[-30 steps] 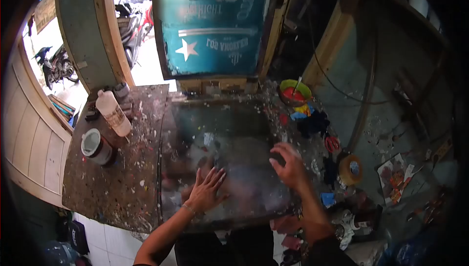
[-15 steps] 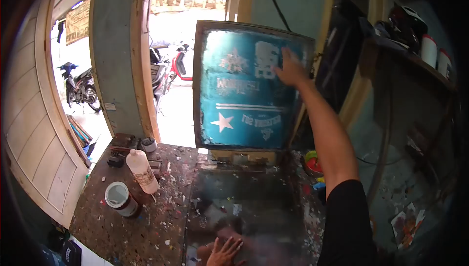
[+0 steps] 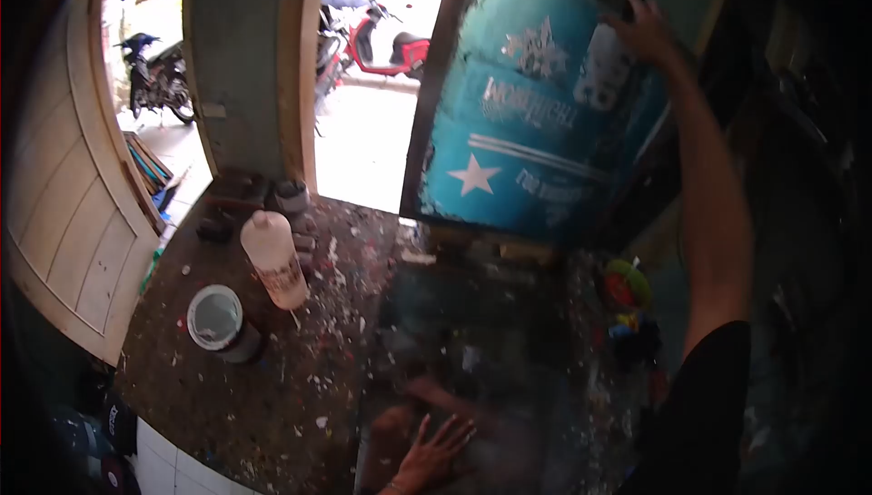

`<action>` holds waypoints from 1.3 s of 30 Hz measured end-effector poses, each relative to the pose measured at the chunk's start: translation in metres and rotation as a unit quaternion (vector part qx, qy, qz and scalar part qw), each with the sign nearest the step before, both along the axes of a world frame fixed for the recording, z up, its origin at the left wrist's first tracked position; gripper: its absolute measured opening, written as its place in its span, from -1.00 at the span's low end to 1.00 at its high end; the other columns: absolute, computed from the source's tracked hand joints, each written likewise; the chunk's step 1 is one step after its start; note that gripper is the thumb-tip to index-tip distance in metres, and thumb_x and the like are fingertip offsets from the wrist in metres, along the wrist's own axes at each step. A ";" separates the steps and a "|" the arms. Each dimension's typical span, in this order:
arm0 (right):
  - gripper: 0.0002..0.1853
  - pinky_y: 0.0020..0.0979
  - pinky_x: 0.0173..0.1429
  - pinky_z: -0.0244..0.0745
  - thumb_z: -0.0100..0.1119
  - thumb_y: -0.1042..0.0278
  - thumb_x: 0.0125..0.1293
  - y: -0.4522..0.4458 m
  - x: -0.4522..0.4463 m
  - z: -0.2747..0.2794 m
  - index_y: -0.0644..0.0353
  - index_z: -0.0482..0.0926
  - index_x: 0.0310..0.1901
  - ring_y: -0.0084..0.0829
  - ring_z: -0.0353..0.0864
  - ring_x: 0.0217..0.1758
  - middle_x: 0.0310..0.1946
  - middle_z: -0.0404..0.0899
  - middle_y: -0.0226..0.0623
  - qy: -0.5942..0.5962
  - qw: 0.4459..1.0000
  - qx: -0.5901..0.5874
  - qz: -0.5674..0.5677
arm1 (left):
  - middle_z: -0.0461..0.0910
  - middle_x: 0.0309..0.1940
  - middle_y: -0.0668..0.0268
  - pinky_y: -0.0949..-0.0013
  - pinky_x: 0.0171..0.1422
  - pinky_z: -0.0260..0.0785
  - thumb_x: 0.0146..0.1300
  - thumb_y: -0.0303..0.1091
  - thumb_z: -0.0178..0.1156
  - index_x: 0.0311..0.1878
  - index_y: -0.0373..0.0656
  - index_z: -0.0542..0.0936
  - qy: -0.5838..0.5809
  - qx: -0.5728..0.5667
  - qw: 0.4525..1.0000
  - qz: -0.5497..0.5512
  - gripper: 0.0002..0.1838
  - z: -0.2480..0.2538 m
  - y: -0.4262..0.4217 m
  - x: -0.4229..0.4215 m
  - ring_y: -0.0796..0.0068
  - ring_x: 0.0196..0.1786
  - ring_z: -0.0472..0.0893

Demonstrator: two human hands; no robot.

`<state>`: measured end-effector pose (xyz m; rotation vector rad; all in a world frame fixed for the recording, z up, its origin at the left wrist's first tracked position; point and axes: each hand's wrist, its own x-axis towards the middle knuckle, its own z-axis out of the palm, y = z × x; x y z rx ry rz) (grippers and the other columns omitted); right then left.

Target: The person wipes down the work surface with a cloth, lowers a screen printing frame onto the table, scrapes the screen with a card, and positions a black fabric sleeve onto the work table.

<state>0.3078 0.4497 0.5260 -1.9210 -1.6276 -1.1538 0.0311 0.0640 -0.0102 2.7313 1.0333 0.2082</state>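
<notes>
A screen printing frame (image 3: pixel 434 100) with teal mesh (image 3: pixel 536 123) stands raised at the back of the workbench, tilted to the right in view. The mesh carries pale lettering, a star and stripes. My right hand (image 3: pixel 647 36) is at the frame's upper right edge, its fingers curled on the rim. Below the frame lies a dark glossy plate (image 3: pixel 472 341) that mirrors shapes. Against its near part rests my left hand (image 3: pixel 431 454), fingers spread and holding nothing.
On the paint-spattered workbench (image 3: pixel 300 377) stand a pale plastic bottle (image 3: pixel 274 263) and an open paint can (image 3: pixel 218 322) at left. A small tub (image 3: pixel 292 195) sits behind them. Colourful items (image 3: pixel 627 286) lie right of the plate. Beyond the doorway is a red scooter (image 3: pixel 386 45).
My right hand has gone from in front of the mesh to the frame's upper edge. The view has shifted, and the frame appears higher, further right and more tilted. My left hand stays on the plate.
</notes>
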 end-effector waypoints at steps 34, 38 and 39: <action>-0.38 -0.10 0.22 0.28 0.49 0.24 -0.14 -0.568 -0.081 -0.374 0.22 0.55 0.04 -0.30 0.54 0.00 -0.18 0.52 -0.29 0.133 0.904 -0.213 0.345 | 0.64 -0.27 0.13 0.05 -0.06 0.47 0.19 -0.33 0.26 -0.12 -0.15 0.64 -0.195 -0.060 0.978 0.033 -0.78 0.035 -0.179 -0.018 0.03 -0.16 0.64; -0.43 -0.14 0.12 0.27 0.49 0.29 -0.15 -0.585 -0.093 -0.446 0.16 0.51 -0.03 -0.30 0.53 -0.05 -0.20 0.50 -0.31 0.205 0.899 -0.244 0.301 | 0.63 -0.27 0.14 0.12 -0.04 0.50 0.20 -0.33 0.25 -0.13 -0.21 0.61 -0.172 -0.234 0.953 -0.083 -0.78 0.037 -0.230 -0.033 0.05 -0.19 0.64; -0.44 -0.15 0.10 0.26 0.49 0.31 -0.16 -0.589 -0.095 -0.461 0.14 0.50 -0.05 -0.30 0.52 -0.07 -0.21 0.49 -0.32 0.217 0.898 -0.252 0.287 | 0.63 -0.29 0.14 0.13 -0.06 0.51 0.21 -0.33 0.24 -0.13 -0.20 0.61 -0.188 -0.231 0.952 -0.062 -0.79 0.043 -0.233 -0.032 0.07 -0.22 0.64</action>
